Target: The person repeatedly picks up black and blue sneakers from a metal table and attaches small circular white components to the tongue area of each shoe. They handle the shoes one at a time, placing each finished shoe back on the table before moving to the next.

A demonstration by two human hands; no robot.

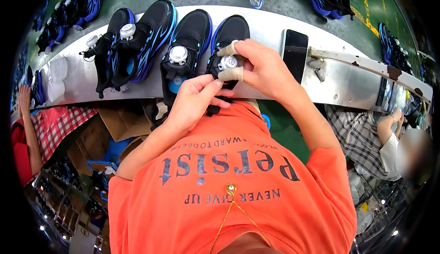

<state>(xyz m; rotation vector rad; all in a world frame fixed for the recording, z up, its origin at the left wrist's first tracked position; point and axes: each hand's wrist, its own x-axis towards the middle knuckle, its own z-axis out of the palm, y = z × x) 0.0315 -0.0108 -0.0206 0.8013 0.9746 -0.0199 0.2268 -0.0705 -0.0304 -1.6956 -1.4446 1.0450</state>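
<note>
The black shoe [234,28] at upper centre of the frame carries its white dial [228,62], held between the right hand's [266,68] fingertips and apparently unfinished, the left hand [196,100] narrowed beside it, grip unclear, while 3 shoes [192,27] on the counter [263,24] at upper left already bear dials [178,54].

Green floor [373,6] with yellow lines [370,26]

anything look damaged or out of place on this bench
Yes: the pale metal bar at the right looks damaged, its coating chipped with dark brown patches. Also, small grey pieces lie loose on the metal bench beside the phone, apart from the shoes.
</note>
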